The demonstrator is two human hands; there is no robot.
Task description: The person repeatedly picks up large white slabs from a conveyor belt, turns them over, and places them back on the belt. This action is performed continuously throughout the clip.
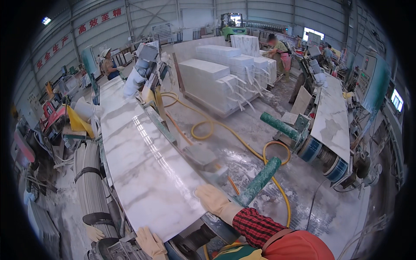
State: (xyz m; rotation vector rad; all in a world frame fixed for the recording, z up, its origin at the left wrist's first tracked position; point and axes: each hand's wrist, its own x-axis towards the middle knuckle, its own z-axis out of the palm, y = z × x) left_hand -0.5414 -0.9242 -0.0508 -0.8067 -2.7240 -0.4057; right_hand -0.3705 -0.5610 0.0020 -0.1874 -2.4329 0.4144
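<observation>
A large workshop with grey metal walls (151,19) surrounds the work, and its floor (312,201) looks wet and smeared with pale slurry.

The right hand (214,200), in a pale glove, rests on the long right edge of a white, grey-veined slab (143,171), its fingers together; whether the thumb grips underneath is hidden. The left hand (151,242), gloved alike, is at the slab's near left corner with its fingers slightly spread, seemingly touching the edge rather than pinching it.

The slab lies face up on a long machine bed, its near end above a dark roller (197,237). Its face already looks smooth and glossy, so the surface appears finished; what is left seems to be handling, since the slab has not been lifted clear. Whether its underside or edges need more work cannot be told.

To the right stand a green padded bar (262,181) and a yellow hose (289,212); to the left, a bundle of grey strips (92,184). Farther out are strapped white blocks (208,80), a second slab (331,115) on another bed, and a co-worker in a hat (109,65).
</observation>
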